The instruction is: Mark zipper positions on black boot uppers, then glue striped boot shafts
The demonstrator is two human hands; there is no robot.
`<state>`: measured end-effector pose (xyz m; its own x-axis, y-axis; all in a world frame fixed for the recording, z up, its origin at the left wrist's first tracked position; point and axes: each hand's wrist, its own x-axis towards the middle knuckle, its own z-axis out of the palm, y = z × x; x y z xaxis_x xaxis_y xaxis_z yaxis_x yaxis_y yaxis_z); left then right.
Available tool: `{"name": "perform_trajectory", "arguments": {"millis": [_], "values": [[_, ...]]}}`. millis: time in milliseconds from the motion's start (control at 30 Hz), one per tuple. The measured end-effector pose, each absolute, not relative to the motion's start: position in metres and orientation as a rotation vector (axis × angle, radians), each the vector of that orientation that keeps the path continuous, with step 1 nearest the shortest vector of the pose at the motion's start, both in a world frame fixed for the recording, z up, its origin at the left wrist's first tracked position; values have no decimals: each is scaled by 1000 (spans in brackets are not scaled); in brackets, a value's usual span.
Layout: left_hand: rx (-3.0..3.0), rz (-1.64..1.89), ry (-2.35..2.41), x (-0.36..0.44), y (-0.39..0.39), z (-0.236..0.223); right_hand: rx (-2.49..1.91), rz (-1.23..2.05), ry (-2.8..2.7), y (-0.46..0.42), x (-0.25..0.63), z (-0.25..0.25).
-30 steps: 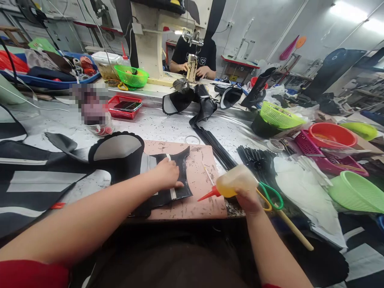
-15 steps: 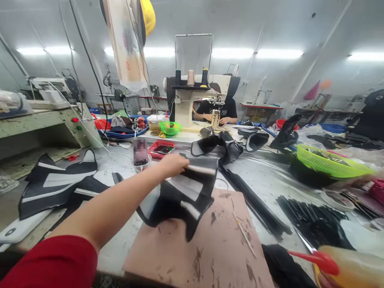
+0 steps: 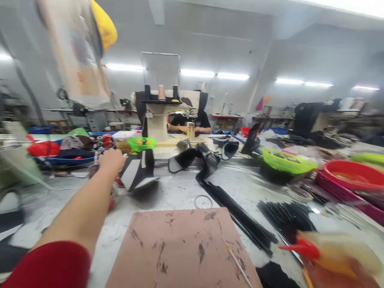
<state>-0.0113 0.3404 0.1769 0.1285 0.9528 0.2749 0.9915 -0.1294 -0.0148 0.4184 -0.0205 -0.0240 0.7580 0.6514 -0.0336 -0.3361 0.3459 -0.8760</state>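
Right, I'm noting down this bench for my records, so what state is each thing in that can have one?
Left hand: closed on the black-and-white piece
Black-and-white piece: held, seemingly lifted
Right hand: around the bottle, blurred
Bottle: tipped sideways, red nozzle attached
Pink board: flat, dark-marked
White stick: lying on the board
Long black strips: bunched, lying down
Ceiling lights: lit

Bright ceiling tubes (image 3: 197, 73) glare overhead; motion blurs (noticeably) both sides.
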Motion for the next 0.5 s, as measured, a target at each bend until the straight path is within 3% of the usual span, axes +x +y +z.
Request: {"name": "perform_trajectory", "arguments": {"millis": [133,233,300,500], "values": [[-2254,-472,-1680,22,331,158,-1206,500,-348,24,442,36],[-2409,-557,-1640,59,317,144,-1824,574,-697,71,465,65],[-2667,-439,-1618,84,300,132,-2227,606,-881,102,474,66],[-3115,-46,-1411,139,217,81,-2489,478,-903,159,470,31]]}}
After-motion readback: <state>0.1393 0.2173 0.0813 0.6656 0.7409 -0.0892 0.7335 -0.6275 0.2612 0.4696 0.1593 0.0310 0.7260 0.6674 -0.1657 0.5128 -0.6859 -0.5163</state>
